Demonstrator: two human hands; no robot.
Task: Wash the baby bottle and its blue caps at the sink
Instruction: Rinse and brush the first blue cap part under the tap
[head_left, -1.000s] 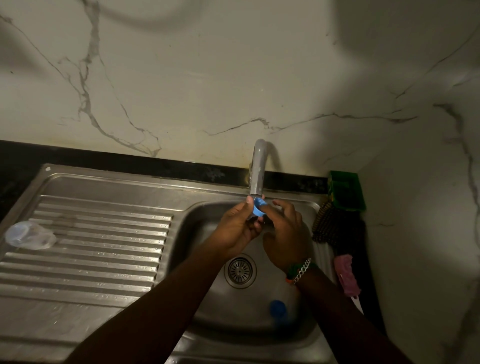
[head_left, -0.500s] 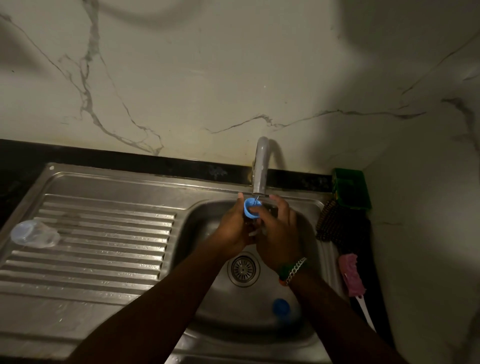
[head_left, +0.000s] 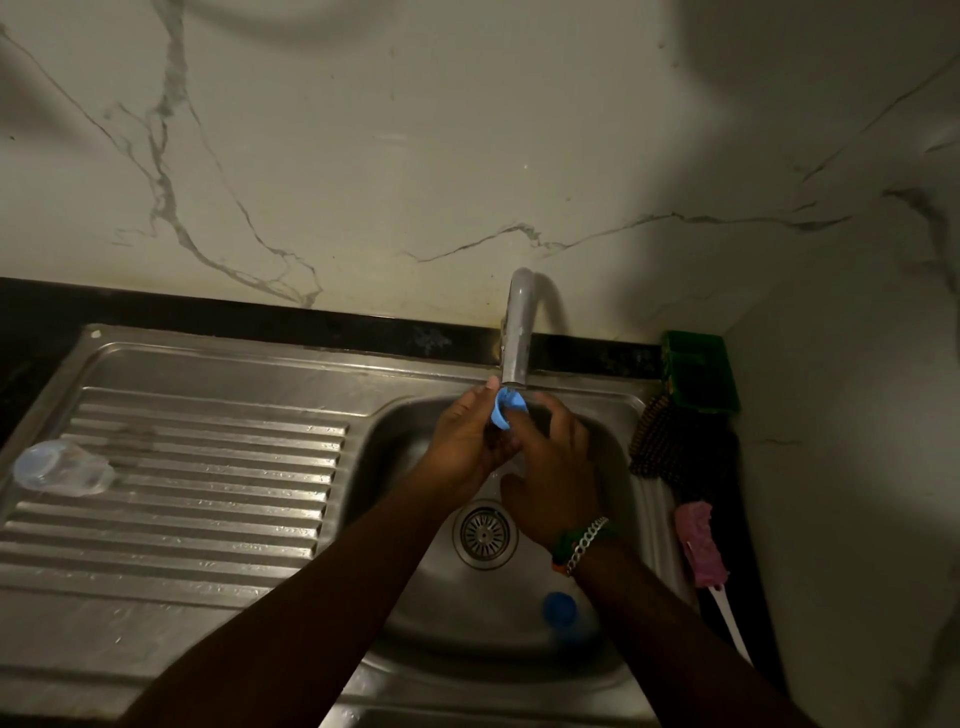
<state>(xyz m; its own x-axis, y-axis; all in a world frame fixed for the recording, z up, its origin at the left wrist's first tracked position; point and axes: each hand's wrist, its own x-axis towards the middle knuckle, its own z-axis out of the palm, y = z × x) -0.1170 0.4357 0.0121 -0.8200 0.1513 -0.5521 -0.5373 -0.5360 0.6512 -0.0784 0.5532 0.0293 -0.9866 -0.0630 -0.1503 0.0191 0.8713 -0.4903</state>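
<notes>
Under the tap, both hands — left hand, right hand — grip a small blue cap.

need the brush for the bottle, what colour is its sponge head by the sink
Pink, with a white handle: the brush lies right of the sink, seen in the head view.

The cap turned under the tap: its open ring, facing up half a second ago, tilted sideways, with the right hand fingers shifting across it.

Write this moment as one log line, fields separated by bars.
step: rinse cap under tap | hands: left, right hold cap | waiting: second cap in sink, bottle
</notes>
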